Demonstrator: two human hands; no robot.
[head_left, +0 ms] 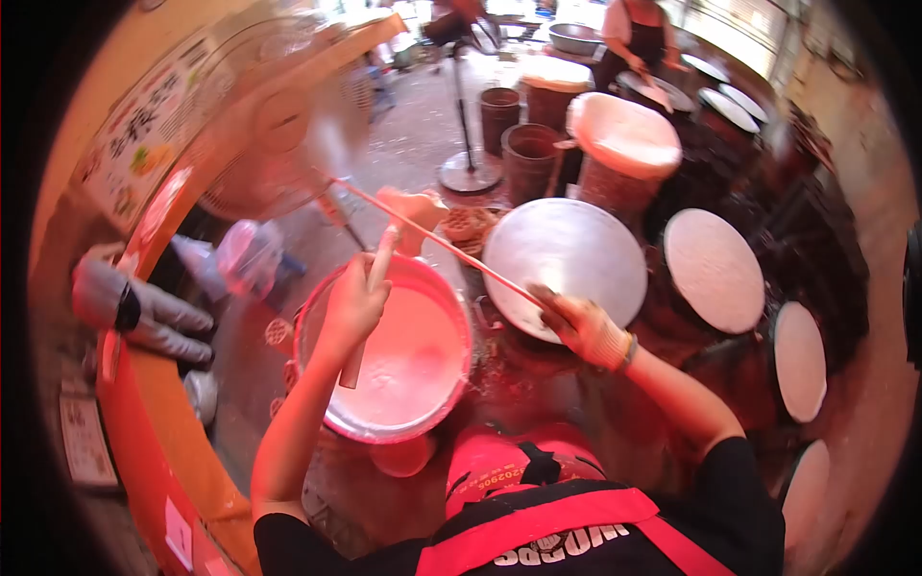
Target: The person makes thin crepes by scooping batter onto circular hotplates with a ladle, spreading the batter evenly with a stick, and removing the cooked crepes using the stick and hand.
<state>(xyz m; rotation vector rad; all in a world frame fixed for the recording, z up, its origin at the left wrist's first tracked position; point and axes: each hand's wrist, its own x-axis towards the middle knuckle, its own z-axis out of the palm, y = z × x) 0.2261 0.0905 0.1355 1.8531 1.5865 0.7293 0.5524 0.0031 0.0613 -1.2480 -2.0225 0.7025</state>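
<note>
A large caged fan [285, 120] stands at the upper left, and beside the bucket's far left side lies a clear plastic bag [250, 257]. Beyond the hands, a pole stand [469, 175] rises from a round base on the floor [408, 134]. At the back right, a person [642, 43] in a dark apron leans over a round plate. Along the right side sit round griddles, their tops covered with pale sheets [714, 271]. A bare, shiny metal griddle [571, 254] is nearest, and the right hand [581, 331], seemingly gloved, is over its lower right rim.

The pink-rimmed bucket [465, 384] in front of the wearer holds a smooth, batter-like liquid [413, 336]. Two dark bins [531, 158] stand further off, near a tall container [624, 144] with a pale cover; what is inside these cannot be told.

The left hand [355, 298] is closed around a flat stick [381, 257], held upright over the bucket, its lower end above the liquid. The right hand's grip is wrapped around the end of a thin rod [461, 254], which slants from the griddle up leftward past the bucket's far rim. A pale, soft-looking piece [415, 206] is beside the rod's middle; whether they touch is unclear.
</note>
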